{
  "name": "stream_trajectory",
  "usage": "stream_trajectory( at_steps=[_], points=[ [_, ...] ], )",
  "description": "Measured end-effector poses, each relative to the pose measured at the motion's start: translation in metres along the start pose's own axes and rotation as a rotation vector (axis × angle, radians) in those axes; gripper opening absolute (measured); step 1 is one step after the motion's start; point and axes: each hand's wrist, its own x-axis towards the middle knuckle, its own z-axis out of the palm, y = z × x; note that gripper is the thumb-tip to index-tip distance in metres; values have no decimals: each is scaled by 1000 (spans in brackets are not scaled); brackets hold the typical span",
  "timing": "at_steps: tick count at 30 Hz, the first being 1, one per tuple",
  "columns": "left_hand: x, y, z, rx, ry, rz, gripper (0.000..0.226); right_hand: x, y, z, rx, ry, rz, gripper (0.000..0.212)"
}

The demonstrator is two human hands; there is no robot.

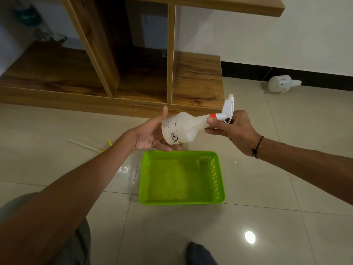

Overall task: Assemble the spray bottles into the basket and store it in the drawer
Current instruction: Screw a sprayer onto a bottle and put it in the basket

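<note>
Grey trouser fabric (80, 243) and a dark shoe tip (200, 254) sit at the bottom edge, on pale floor tiles (267, 236). Both forearms reach out from there. Between the hands a white spray bottle (179, 129) lies sideways in the air; a round black "dt" logo shows near its base, and the small print beside it is too blurred to read. Fingers of the right hand (232, 129) curl round the neck by the orange collar (213, 115) and white trigger head (228, 105). Straight, spread fingers of the left hand (150, 135) cup the bottle's base from below, palm up. Just under those fingers stands the green basket (217, 180), holding nothing. Beside the left forearm lie a thin white tube (84, 145) and a yellow part (109, 144). Well beyond the right hand's knuckles, a second white bottle (280, 84) lies on its side, capless, by the black skirting (305, 76). Past the fingertips rises a wooden shelf unit (196, 77).
</note>
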Motion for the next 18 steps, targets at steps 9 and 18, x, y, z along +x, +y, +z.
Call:
stream_trajectory(
  at_steps=[9, 18],
  points=[
    [7, -14, 5, 357, 167, 139, 81, -8, 3, 1, -86, 34, 53, 23],
    [10, -13, 12, 875, 375, 345, 86, -14, -3, 9, -145, 35, 53, 13]
  ],
)
